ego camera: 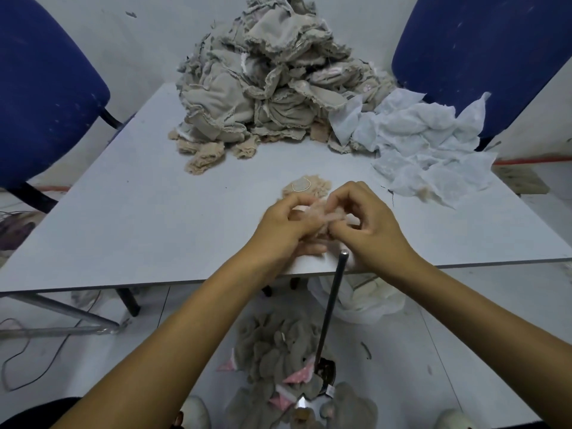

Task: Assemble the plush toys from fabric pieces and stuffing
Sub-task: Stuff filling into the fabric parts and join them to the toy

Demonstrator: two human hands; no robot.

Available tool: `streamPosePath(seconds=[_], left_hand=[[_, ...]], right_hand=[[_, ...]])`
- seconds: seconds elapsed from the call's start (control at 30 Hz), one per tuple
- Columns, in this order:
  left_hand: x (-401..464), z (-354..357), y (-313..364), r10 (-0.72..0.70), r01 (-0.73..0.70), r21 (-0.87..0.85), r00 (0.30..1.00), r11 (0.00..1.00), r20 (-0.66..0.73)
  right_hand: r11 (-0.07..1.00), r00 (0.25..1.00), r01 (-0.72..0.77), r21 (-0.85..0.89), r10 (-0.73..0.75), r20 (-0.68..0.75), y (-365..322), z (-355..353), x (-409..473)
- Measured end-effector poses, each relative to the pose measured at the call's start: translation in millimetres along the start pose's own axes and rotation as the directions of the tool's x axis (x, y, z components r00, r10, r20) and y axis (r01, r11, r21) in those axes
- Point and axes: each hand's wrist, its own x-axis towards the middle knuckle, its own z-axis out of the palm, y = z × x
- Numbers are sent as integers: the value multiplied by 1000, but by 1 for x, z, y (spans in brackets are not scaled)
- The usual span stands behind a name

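pale grey table (154,196) fills the middle of the view, pushed toward a corner with a blue chair (46,97) on each side, and the work sits at its near edge, close to the person's body, probably so both forearms can hang free while the fingers do fine work.

the small plush piece (322,216), pinkish-beige and fuzzy, is held just above the tabletop between both hands. the left hand (284,227) has its fingers curled round one side of it; the right hand (368,224) pinches the other side with fingers bent in tight. which seam or opening they are working is hidden by the fingers.

just beyond the hands lies a beige fuzzy piece (306,187) with a loop of thread on it, within easy reach, likely the next part. a dark rod (331,308) stands upright just in front of the table edge, its tip right below the hands; i judge it a turning or stuffing stick, set where a piece can be pushed down over it.

farther back, a heap of grey fabric shells (263,85) awaits, with white mesh pieces (427,140) spread to its right. on the floor beneath, grey worked pieces (278,357) collect around the rod's base.
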Motion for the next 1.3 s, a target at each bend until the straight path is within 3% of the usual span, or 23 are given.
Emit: streamPosePath(seconds=[0.07, 0.1, 0.17, 0.2, 0.27, 0.37, 0.43, 0.5, 0.57, 0.67, 0.83, 1.0, 1.07, 1.17, 1.3], left_hand=[[1, -6, -1, 37, -36, 17, 995, 999, -88], [1, -10, 1, 44, -44, 0, 997, 999, -60], [-2, -16, 7, 77, -78, 7, 989, 997, 129], [-4, -18, 10, 104, -118, 70, 979, 991, 174], [-2, -23, 12, 199, -208, 338, 978, 918, 61], [4, -32, 9, 450, -167, 798, 881, 580, -142], [8, -38, 4, 410, -55, 891, 899, 451, -152], [9, -42, 0, 259, 50, 904, 950, 425, -174], [10, -42, -1, 211, 61, 912, 965, 405, -158], [7, -39, 4, 256, -52, 877, 963, 478, -82], [1, -33, 6, 284, -192, 863, 957, 467, 59], [0, -32, 5, 413, -287, 751, 911, 594, 22], [0, -33, 6, 389, -305, 680, 921, 667, 30], [1, -34, 8, 311, -303, 657, 944, 690, 108], [1, -35, 13, 143, -202, 522, 978, 829, 152]], right_hand=[[951, 988, -123, 284, 90, 127, -1, 1, 3], [861, 976, -211, 463, 157, 151, 0, 1, 6], [692, 951, -293, 659, 279, 129, 0, 0, 12], [677, 940, -310, 668, 325, 106, 0, -1, 13], [754, 931, -338, 563, 357, 81, 2, 2, 14], [938, 960, -280, 205, 268, 83, 1, 7, 10], [975, 971, -224, 8, 222, 83, -1, 10, 7], [978, 976, -193, -82, 200, 90, -2, 12, 6], [976, 978, -178, -124, 190, 90, -1, 15, 8], [977, 987, -134, -168, 146, 64, 2, 15, 11], [943, 987, 3, -332, 52, 155, 6, 13, 14], [942, 951, 54, -330, 52, 304, 8, 5, 18], [953, 952, 45, -299, 50, 301, 9, 3, 17], [979, 959, 13, -203, 46, 279, 14, 0, 16], [998, 964, -66, 14, 60, 259, 15, -5, 16]])
